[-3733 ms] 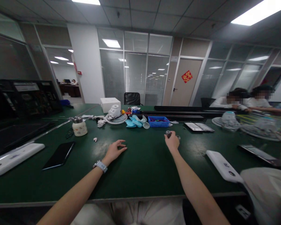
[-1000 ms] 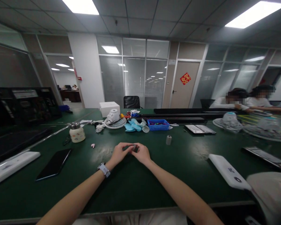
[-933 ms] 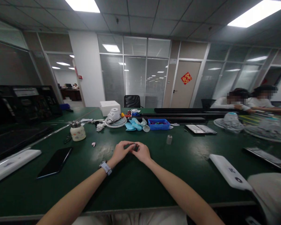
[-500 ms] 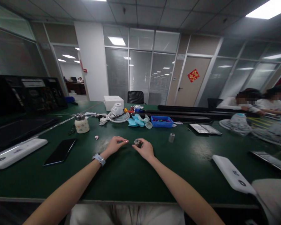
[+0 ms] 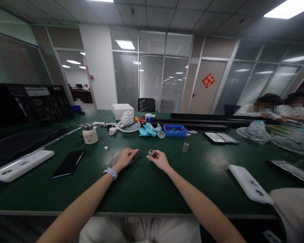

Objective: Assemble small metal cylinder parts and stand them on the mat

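In the head view, my right hand [image 5: 160,160] has its thumb and fingers round a small metal cylinder [image 5: 151,153], its round top facing up. To the left of it, my left hand [image 5: 126,158] is held just over the green table, its thumb and fingertips brought close together. Whether anything small sits between those fingertips is too small to tell. A second metal cylinder [image 5: 185,147] stands upright on the table, right of my right hand. A small white and pink piece [image 5: 106,148] lies left of my left hand.
Behind my hands are a blue basket [image 5: 175,131], light-blue fan blades [image 5: 148,130], a white fan part [image 5: 128,122] and a white box [image 5: 123,111]. A phone [image 5: 68,164] and a cream jar [image 5: 90,134] are at left; a white device [image 5: 250,184] is at right.
My right hand has shifted slightly right with the cylinder, widening the gap between my hands. My left hand has changed its pose a little, fingertips still close together.
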Action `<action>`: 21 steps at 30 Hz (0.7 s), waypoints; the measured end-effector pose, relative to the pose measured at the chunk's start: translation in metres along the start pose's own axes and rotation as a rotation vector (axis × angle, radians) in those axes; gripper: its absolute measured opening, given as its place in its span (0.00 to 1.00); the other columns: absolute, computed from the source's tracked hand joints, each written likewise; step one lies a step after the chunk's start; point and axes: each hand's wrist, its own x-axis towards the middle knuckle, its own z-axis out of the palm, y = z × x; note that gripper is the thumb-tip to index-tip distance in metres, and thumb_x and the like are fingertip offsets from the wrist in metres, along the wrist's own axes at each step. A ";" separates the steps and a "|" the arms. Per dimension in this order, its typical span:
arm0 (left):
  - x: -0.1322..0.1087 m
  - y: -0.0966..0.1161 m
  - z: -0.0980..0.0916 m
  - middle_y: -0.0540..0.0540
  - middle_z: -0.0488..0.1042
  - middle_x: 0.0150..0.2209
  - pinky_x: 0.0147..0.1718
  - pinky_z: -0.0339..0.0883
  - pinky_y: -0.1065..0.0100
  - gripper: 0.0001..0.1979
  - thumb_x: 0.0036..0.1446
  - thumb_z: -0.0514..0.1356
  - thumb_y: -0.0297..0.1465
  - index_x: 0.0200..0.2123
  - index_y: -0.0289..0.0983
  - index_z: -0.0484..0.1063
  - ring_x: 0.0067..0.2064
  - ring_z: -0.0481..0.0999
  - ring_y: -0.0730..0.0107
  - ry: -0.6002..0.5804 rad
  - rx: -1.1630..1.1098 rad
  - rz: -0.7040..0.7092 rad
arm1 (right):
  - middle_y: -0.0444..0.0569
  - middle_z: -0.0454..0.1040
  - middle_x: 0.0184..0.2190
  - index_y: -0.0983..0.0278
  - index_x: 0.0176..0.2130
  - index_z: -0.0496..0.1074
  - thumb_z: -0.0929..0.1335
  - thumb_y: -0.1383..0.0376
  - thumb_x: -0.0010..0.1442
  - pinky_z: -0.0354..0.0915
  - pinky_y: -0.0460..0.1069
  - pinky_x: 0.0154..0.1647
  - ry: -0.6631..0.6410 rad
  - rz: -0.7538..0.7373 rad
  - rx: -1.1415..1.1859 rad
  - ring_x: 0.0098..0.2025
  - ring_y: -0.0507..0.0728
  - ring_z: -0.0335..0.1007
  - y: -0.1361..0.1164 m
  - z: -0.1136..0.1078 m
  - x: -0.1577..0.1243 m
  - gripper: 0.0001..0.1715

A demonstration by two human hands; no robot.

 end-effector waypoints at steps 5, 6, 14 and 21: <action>-0.002 0.007 -0.002 0.43 0.76 0.37 0.39 0.65 0.65 0.24 0.60 0.46 0.38 0.50 0.35 0.74 0.38 0.74 0.63 0.158 -0.149 -0.133 | 0.50 0.77 0.35 0.70 0.42 0.75 0.75 0.62 0.49 0.62 0.42 0.24 -0.021 0.172 0.272 0.25 0.48 0.66 -0.007 -0.010 0.000 0.21; -0.002 0.008 -0.003 0.44 0.76 0.36 0.38 0.65 0.65 0.24 0.59 0.45 0.36 0.49 0.35 0.74 0.38 0.74 0.64 0.172 -0.168 -0.151 | 0.49 0.77 0.32 0.70 0.41 0.75 0.74 0.62 0.50 0.62 0.42 0.23 -0.006 0.208 0.315 0.24 0.47 0.66 -0.009 -0.012 0.001 0.20; -0.004 0.011 -0.007 0.49 0.67 0.19 0.29 0.60 0.68 0.10 0.44 0.46 0.28 0.18 0.39 0.64 0.26 0.68 0.67 0.164 -0.195 -0.179 | 0.43 0.67 0.16 0.70 0.27 0.71 0.70 0.54 0.56 0.54 0.42 0.16 0.114 0.444 0.479 0.15 0.46 0.59 -0.006 -0.019 0.008 0.20; -0.003 0.005 -0.005 0.50 0.65 0.19 0.29 0.58 0.68 0.09 0.42 0.45 0.28 0.17 0.39 0.62 0.27 0.67 0.66 0.165 -0.129 -0.165 | 0.46 0.72 0.20 0.70 0.30 0.71 0.67 0.52 0.60 0.56 0.42 0.16 0.085 0.467 0.486 0.13 0.46 0.59 -0.006 -0.019 0.007 0.22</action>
